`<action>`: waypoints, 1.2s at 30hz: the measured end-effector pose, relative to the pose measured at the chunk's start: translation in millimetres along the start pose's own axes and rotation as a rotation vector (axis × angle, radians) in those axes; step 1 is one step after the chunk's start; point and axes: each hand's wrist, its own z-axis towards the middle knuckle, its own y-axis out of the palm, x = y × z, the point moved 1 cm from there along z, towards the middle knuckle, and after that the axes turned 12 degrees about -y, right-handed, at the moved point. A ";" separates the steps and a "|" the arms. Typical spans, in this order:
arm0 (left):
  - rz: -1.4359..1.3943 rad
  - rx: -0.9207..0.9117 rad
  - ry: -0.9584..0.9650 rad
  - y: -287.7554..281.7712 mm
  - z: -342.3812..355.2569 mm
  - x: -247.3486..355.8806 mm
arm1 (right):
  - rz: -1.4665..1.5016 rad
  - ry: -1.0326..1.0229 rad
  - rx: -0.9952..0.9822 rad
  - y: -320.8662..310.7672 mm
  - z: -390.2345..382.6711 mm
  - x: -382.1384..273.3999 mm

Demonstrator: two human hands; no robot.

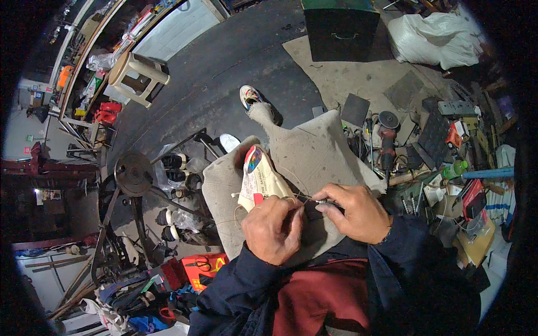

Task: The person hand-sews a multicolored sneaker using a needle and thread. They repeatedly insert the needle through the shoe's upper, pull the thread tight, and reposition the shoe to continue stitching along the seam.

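Note:
A cream shoe [251, 182] with a multicoloured patch lies across the grey cloth [319, 148] over my lap, its toe pointing away from me. My left hand [273, 228] is closed over its near end, fingers curled and thumb pressed in; the part inside the grip is hidden. Close by on the right, my right hand [356, 211] pinches a slim awl [321, 202] with a metal collar, its thin end directed at the left hand. A fine pale thread [292, 172] loops beside the shoe and runs toward the fingers.
An iron hand-wheel machine [133, 173] stands at the left, with several shoes near it. On the right, an angle grinder [388, 140] sits among scattered tools and scraps. Farther off are a plastic stool [140, 78], a dark cabinet [342, 31] and a white sack [434, 40].

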 end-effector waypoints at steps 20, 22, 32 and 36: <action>-0.057 0.046 -0.106 2.5 -4.1 -12.7 | 0.580 0.114 0.267 -50.9 3.5 -0.8; -0.105 0.029 -0.138 4.2 -3.9 -13.6 | 0.385 0.063 0.053 -40.3 -0.6 -4.3; -0.044 -0.016 -0.155 0.1 -4.5 -10.4 | 0.404 0.233 -0.015 19.6 -17.5 6.6; -0.041 -0.009 -0.107 0.4 -3.1 -10.2 | 0.337 0.234 0.018 20.5 -7.8 3.0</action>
